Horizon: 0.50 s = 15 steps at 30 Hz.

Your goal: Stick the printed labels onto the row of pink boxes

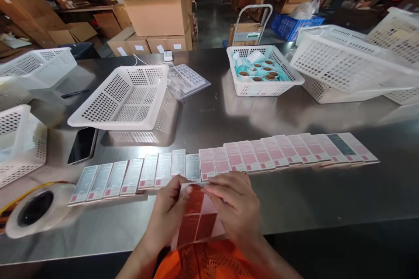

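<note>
Close to my body, a sheet of red and pale rectangles (196, 222), which looks like a label sheet, is held between both hands above the table's front edge. My left hand (168, 209) pinches its upper left corner, thumb on top. The fingers of my right hand (237, 202) are pressed together at its upper right edge; what the fingertips touch there is partly hidden. Just beyond my hands, flat slim boxes lie in a long slanting row: silvery-looking ones (131, 175) to the left, pinkish ones (258, 153) to the right. Small red marks show at their near ends.
A white basket (111, 117) stands behind the row, beside a phone (82, 144) and bagged printed sheets (190, 79). At left lies a big roll of clear tape (62, 213). Another basket (265, 90) holds teal-and-white rolls. Stacked baskets (347, 65) fill the right. Cartons (153, 13) rise behind the metal table.
</note>
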### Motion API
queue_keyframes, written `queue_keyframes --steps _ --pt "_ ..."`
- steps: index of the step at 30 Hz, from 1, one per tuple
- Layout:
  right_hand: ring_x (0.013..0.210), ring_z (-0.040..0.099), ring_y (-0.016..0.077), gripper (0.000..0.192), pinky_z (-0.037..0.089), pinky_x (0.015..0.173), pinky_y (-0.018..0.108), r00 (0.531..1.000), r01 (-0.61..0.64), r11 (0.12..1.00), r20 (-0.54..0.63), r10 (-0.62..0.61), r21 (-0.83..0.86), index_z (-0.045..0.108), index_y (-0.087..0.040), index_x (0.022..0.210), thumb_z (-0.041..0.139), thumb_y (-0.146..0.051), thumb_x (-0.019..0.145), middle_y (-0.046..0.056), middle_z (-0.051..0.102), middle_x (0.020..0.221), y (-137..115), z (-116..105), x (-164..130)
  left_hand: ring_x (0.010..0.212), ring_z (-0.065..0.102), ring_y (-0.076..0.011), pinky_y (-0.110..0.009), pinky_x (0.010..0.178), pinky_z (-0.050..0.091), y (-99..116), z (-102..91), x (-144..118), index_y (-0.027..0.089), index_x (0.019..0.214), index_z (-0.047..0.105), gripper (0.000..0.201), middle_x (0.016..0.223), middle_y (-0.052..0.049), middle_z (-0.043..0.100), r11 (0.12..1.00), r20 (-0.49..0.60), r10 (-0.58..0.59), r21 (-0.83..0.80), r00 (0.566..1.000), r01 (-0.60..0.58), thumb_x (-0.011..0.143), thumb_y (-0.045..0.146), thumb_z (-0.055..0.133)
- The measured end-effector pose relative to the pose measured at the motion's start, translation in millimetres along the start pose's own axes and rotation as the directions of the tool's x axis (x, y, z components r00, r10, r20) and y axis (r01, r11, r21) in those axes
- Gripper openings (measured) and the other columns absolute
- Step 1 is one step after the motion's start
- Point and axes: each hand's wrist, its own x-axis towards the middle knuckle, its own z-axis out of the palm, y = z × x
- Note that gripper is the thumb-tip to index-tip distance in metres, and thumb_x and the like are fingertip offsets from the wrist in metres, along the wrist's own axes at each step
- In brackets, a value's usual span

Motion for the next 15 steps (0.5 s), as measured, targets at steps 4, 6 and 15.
queue_keyframes --steps 4,6,15 --pt "0.09 0.068 0.0179 0.019 0.039 0.096 0.041 0.996 0.086 0.981 0.055 -0.077 -0.176 0.072 -0.026 0.093 0.057 -0.015 0.095 -0.004 0.077 0.093 -1.9 2.0 -11.7 0.083 0.06 -0.0162 -0.023 0.074 0.046 2.2 -0.6 -1.7 0.019 0.1 0.066 0.037 0.089 -0.005 0.069 0.956 0.029 -0.134 -0.258 0.991 0.137 0.089 0.053 0.059" --pt "0.098 0.066 0.0178 0.021 0.039 0.097 0.038 0.979 0.165 0.962 0.153 -0.133 -0.217 0.071 -0.025 0.101 0.051 -0.018 0.099 -0.002 0.076 0.102 -1.6 2.3 -18.0 0.081 0.061 -0.0149 -0.021 0.072 0.046 3.8 -0.5 -1.2 0.02 0.105 0.067 0.037 0.088 -0.004 0.068 0.924 0.008 -0.203 -0.329 0.979 0.194 0.084 0.05 0.067" --pt "0.101 0.067 0.0133 0.024 0.05 0.1 0.03 0.816 0.412 0.909 0.416 -0.402 0.07 0.067 -0.034 0.087 0.047 -0.035 0.101 -0.014 0.073 0.111 0.8 -32.2 -34.7 0.054 0.056 -0.0118 -0.02 0.051 0.041 0.4 -26.3 18.2 0.015 0.089 0.065 0.041 0.065 -0.001 0.067 0.834 0.026 -0.401 -0.403 0.916 0.377 0.064 0.042 0.084"
